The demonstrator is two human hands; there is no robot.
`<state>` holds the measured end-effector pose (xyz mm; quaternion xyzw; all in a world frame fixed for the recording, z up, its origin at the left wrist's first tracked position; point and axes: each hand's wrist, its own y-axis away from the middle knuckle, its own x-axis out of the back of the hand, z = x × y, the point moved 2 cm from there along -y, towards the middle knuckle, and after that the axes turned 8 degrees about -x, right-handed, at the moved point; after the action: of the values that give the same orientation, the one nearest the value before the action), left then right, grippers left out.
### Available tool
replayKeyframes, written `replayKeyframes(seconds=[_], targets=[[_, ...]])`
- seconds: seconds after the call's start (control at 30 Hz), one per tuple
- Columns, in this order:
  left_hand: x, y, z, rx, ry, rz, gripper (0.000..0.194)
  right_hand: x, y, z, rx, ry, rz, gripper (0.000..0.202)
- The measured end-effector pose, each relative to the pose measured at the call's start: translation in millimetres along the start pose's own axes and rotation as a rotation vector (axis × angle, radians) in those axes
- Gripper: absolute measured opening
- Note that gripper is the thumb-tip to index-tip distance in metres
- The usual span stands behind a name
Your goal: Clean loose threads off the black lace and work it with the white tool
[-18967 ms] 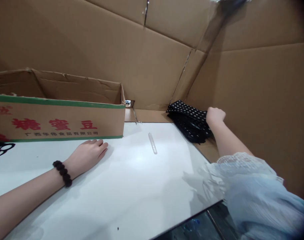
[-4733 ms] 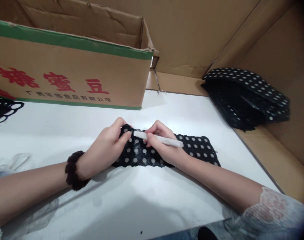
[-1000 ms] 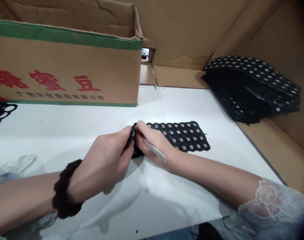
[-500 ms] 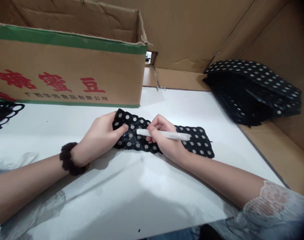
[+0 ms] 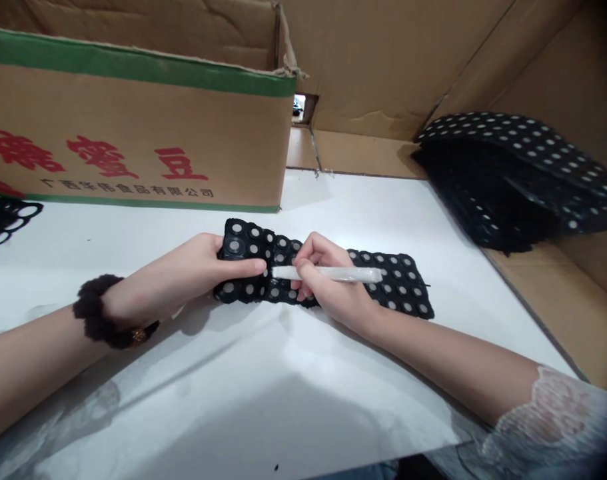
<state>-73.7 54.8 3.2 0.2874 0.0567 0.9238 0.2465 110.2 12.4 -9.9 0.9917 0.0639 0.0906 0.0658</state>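
A black sheet dotted with rows of round grey discs lies across the white table. My left hand grips its left end, thumb on top and fingers underneath, and that end is bent upward. Between the thumb and fingers of my right hand is a white pen-shaped tool, held almost level, its left tip at the sheet close to my left thumb. The right hand rests over the sheet's middle and hides part of it. What the tip does to the discs is too small to tell.
A large open cardboard box with red lettering stands at the back left. A pile of similar black dotted sheets leans at the right against cardboard walls. Black ring-shaped netting lies at the left edge of the white table.
The sheet's left end is now bent up more sharply, and my left wrist has shifted left with the thumb stretched toward the tool tip. My right hand and the tool stay nearly in place.
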Motion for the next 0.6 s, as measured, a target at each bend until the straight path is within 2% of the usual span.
replayKeyframes(seconds=[0.1,0.13,0.3,0.47,0.6], targets=[[0.1,1,-2,0.038,-0.092,-0.122,0.027,0,0,0,0.009,0.025,-0.016,0.008],[-1.0,1,-1,0.028,-0.090,-0.117,0.027,-1,0,0,0.014,0.038,-0.020,0.008],[-10.4,7,6,-0.086,-0.107,0.017,0.022,-1,-1,2,0.014,0.045,-0.016,0.008],[-13.2,7,6,-0.091,-0.102,0.040,0.019,-2,-2,5,0.001,0.011,-0.036,0.009],[-17.0,14,7,-0.192,-0.189,0.113,0.016,-3,-1,3,0.063,0.115,-0.059,0.009]])
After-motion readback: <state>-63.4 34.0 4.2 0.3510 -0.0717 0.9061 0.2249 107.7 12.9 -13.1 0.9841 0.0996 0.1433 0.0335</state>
